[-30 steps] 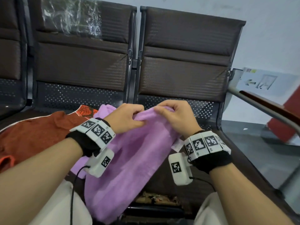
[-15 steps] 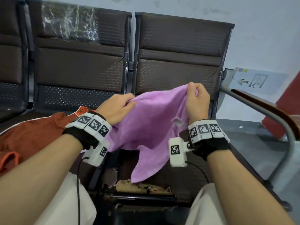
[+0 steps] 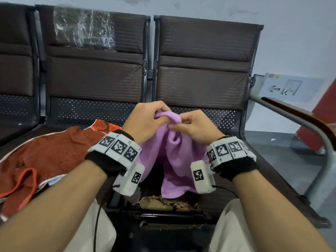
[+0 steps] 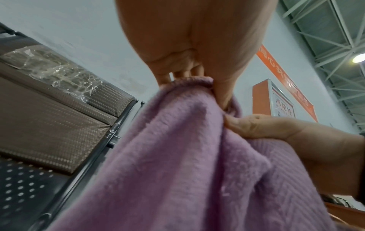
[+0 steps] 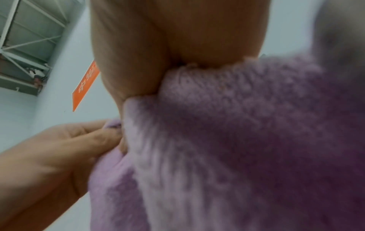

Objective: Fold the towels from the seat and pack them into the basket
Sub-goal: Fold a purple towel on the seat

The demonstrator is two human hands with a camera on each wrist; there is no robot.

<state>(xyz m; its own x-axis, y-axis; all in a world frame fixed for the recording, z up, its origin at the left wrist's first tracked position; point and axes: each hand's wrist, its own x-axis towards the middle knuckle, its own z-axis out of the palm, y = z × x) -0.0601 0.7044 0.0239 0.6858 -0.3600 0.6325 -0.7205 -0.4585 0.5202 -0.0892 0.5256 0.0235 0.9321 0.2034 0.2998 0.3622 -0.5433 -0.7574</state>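
A purple towel [image 3: 172, 155] hangs doubled in the air above the right seat, its lower edge near the seat's front. My left hand [image 3: 145, 120] grips its bunched top edge, and my right hand [image 3: 192, 126] pinches the same edge right beside it, the two hands touching. The left wrist view shows the purple towel [image 4: 187, 156] pinched under my left hand [image 4: 189, 73], with my right hand [image 4: 276, 129] at its side. In the right wrist view the purple towel [image 5: 237, 140] fills the frame below my right hand [image 5: 158, 78]. No basket is in view.
A rust-red towel [image 3: 41, 160] lies crumpled on the left seat beside an orange patterned cloth [image 3: 103, 125]. Dark chair backs [image 3: 200, 70] stand behind. A metal armrest [image 3: 300, 124] runs along the right. The seat's front edge [image 3: 169, 202] is torn.
The hands were spread apart holding the towel's top edge wide; now they have come together, bringing the two corners side by side so the towel hangs doubled.
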